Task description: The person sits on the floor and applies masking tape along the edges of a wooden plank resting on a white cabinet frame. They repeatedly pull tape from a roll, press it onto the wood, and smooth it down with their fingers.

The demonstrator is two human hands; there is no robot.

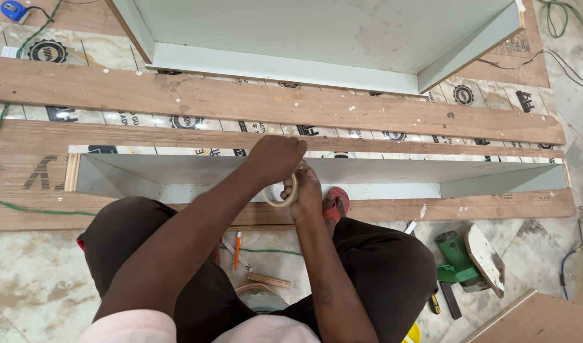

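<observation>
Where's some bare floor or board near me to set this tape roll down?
The long plank between the two grey boxes is bare. The grey channel's floor left of the hands is bare too. Crowded: floor by the right knee, with the green tool, and between the knees, with the pencil. Both hands, left and right, hold the tape roll.

- Even, soft daylight fills the scene; nothing is dim.
- No harsh glare; the grey laminate of the long box (380,171) shows only a dull sheen just beyond the grip of the left hand (275,159).
- Soft shadow lies inside the box and under the person's legs.
- Focus is sharp throughout, without motion blur.
- Straight planks bow slightly towards the frame edges, wide-lens distortion.
</observation>
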